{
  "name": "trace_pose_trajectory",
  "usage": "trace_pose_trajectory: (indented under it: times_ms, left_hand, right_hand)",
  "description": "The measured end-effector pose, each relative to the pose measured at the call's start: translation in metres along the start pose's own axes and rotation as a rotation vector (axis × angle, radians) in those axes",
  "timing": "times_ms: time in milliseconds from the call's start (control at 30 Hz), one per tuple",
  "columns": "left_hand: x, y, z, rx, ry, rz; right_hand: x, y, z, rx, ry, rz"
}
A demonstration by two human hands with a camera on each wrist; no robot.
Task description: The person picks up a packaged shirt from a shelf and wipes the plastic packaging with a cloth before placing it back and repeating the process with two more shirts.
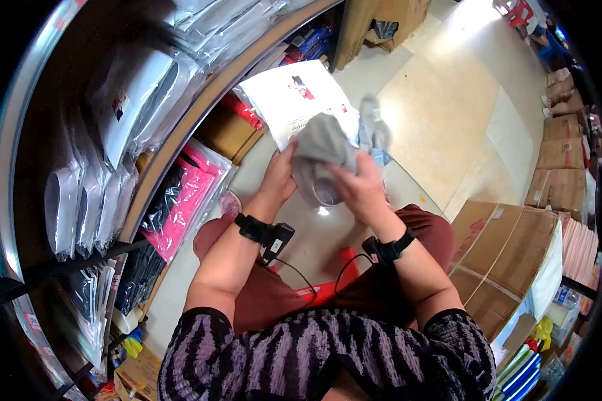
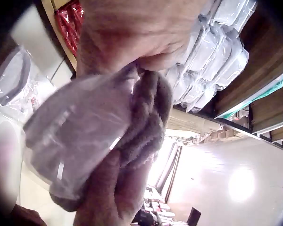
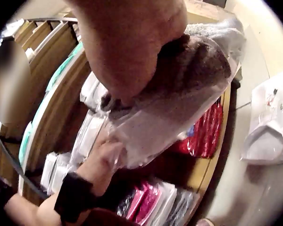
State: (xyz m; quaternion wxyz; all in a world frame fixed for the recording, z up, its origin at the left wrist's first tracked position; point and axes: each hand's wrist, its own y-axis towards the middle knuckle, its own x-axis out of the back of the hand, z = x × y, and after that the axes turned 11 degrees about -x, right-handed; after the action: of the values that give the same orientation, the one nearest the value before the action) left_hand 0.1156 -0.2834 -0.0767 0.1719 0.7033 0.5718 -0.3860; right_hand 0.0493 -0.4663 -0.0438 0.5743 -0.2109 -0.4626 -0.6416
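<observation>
A grey fuzzy cloth item (image 1: 324, 140) in clear plastic (image 3: 155, 127) lies between the two hands. At its left side, my left hand (image 1: 279, 177) grips the edge; in the right wrist view that hand (image 3: 104, 157) pinches the plastic. From the right, my right hand (image 1: 364, 190) holds the cloth, thumb and fingers bent over it. The left wrist view shows the cloth (image 2: 148, 117) bunched beside the clear bag (image 2: 80, 127). Part of the item is blurred, and the hands hide some of its edges.
Beyond the hands lies a white printed package (image 1: 301, 93) on the floor. Shelves at the left hold bagged white items (image 1: 140, 87) and a pink packet (image 1: 184, 210). A large cardboard box (image 1: 502, 260) stands at the right. More boxes (image 1: 558, 154) line the far right.
</observation>
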Motion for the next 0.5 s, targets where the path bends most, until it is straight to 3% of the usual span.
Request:
trace_pose_trajectory:
  times_ms: [133,233,333,367,433,500]
  left_hand:
    - [-0.012,0.002,-0.01,0.009,0.064,0.057]
    - [-0.015,-0.002,-0.03,0.078,0.166,0.124]
    - [-0.016,-0.005,-0.038,0.097,0.362,0.197]
    - [-0.012,-0.006,-0.033,0.075,0.428,0.223]
    - [-0.007,-0.011,-0.022,0.039,0.52,0.253]
    - [-0.005,-0.012,-0.014,0.009,0.589,0.279]
  right_hand:
    - [0.013,0.012,-0.029,-0.429,-0.025,-0.096]
    - [0.012,0.015,-0.079,-0.897,0.798,-0.147]
    - [0.042,0.022,-0.07,-0.78,1.021,-0.235]
    - [0.051,0.023,-0.056,-0.769,0.821,-0.212]
    - [0.047,0.023,-0.023,-0.402,0.45,-0.202]
    - [0.031,0.023,0.002,-0.029,0.277,-0.025]
